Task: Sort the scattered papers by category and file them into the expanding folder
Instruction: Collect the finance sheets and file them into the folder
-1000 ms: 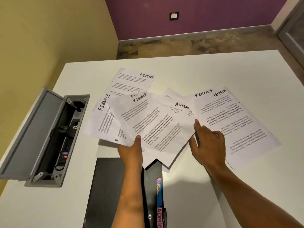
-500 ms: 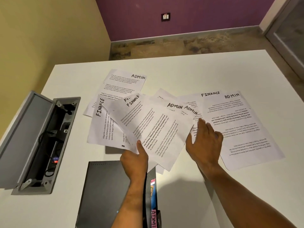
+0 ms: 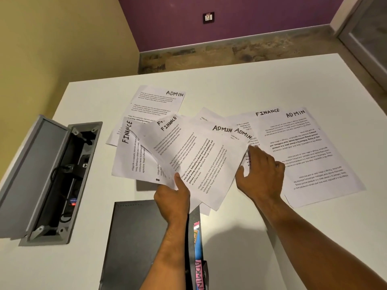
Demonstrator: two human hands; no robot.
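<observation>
Left hand (image 3: 172, 197): closed in a pinch, thumb on top, on the near edge of a raised fan of sheets (image 3: 194, 162); ADMIN and FINANCE headings mixed
Right hand (image 3: 260, 174): open, fingers spread flat on loose sheets (image 3: 310, 155) on the surface (image 3: 251, 84); holding nothing
Expanding folder (image 3: 194, 241): upright at the near edge, just below the left wrist; an ADMIN tab shows
Advice: read each heading first; slide one sheet free at a time; keep the fan pinched firmly
</observation>
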